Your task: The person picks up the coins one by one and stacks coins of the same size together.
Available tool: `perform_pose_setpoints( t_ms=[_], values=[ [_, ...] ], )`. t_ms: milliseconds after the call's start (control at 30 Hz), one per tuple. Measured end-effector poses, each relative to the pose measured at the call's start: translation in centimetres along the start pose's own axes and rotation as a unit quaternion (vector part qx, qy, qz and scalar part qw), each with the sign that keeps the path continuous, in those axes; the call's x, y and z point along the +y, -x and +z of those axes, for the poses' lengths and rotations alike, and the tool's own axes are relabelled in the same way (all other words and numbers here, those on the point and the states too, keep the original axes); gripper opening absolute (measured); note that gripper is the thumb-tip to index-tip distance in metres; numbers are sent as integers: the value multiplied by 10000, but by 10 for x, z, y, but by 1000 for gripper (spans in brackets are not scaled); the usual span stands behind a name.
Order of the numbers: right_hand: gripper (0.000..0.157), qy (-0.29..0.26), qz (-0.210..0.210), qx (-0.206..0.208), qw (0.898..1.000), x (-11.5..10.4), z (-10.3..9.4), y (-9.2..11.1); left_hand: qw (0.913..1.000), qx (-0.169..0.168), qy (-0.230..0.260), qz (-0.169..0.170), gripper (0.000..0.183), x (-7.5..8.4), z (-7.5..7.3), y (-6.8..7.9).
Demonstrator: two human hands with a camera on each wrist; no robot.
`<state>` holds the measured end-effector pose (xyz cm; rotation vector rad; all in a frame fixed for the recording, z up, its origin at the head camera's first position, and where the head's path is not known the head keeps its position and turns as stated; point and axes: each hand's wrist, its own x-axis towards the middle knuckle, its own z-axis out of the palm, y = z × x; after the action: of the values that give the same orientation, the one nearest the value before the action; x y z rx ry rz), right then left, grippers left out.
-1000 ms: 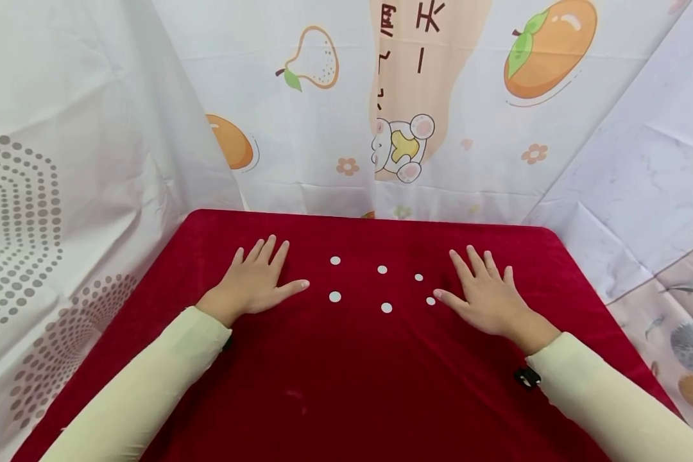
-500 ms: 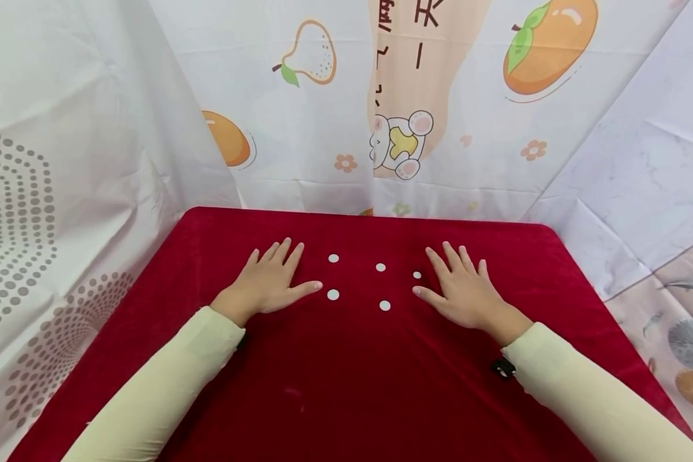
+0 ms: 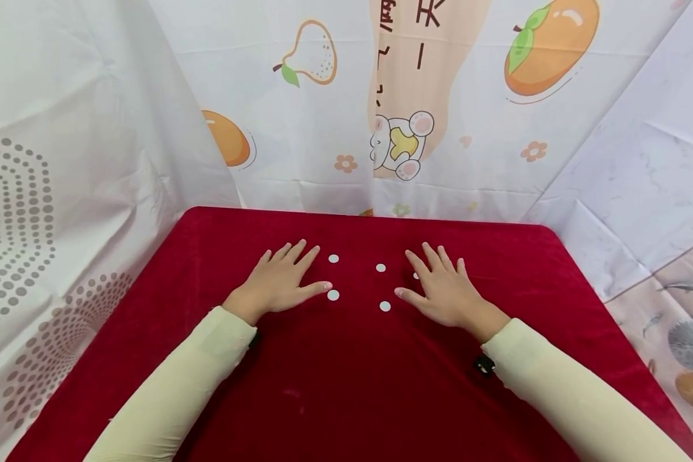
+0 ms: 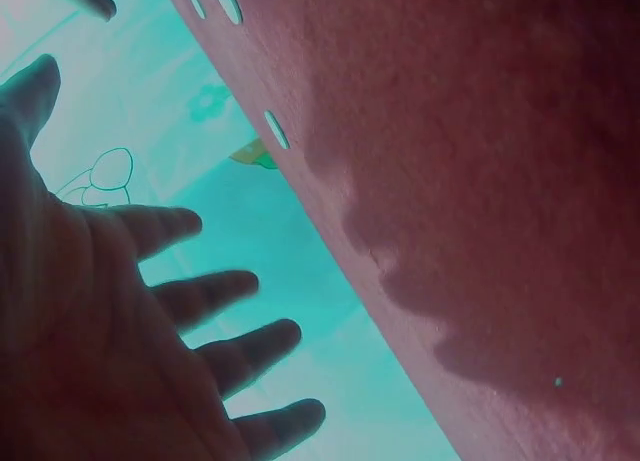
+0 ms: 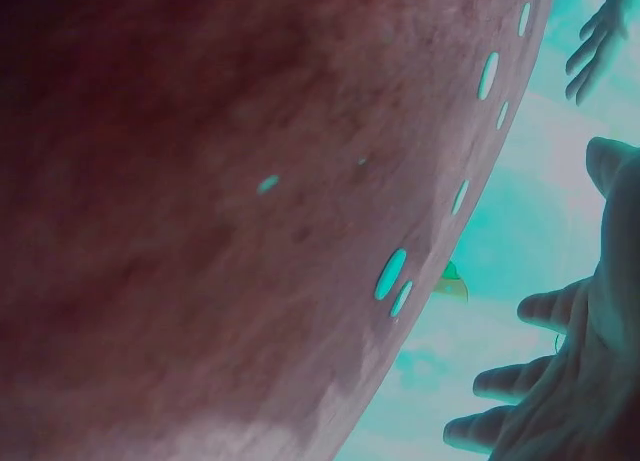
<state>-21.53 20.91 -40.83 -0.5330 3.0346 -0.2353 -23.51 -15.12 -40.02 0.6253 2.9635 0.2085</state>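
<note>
White discs (image 3: 380,267) lie in two loose rows on a red cloth (image 3: 323,398) in the head view, between hands that have come nearer each other than a second ago. The left hand (image 3: 277,279) now has its thumb at one disc's edge; the right hand (image 3: 447,292) has moved across the rightmost pair, hiding one and partly covering the other. Both are released, fingers straight and spread. Behind the cloth hangs a fruit-printed curtain (image 3: 254,70). Left wrist view: the fingers hang clear of the cloth; three discs show. Right wrist view: six discs show, the fingers apart from them
</note>
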Motion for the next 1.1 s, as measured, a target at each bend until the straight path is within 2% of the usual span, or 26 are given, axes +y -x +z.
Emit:
perform_pose_setpoints(
  t_ms=[233, 533, 900, 1100],
  values=[
    [93, 54, -252, 70, 9996, -11, 0, -7, 9992, 244, -52, 312, 99, 5, 0, -4],
    [81, 8, -518, 273, 9983, -19, 2, -17, 9994, 145, -16, 328, 97, 10, 5, -9],
    [77, -201, -758, 329, 9964, -34, 0, -29, 9990, 241, 111, 369, 89, 15, 2, -13],
    [71, -370, -765, 255, 9961, -41, 2, -36, 9984, 415, 12, 392, 80, 18, 2, -15]
  ],
)
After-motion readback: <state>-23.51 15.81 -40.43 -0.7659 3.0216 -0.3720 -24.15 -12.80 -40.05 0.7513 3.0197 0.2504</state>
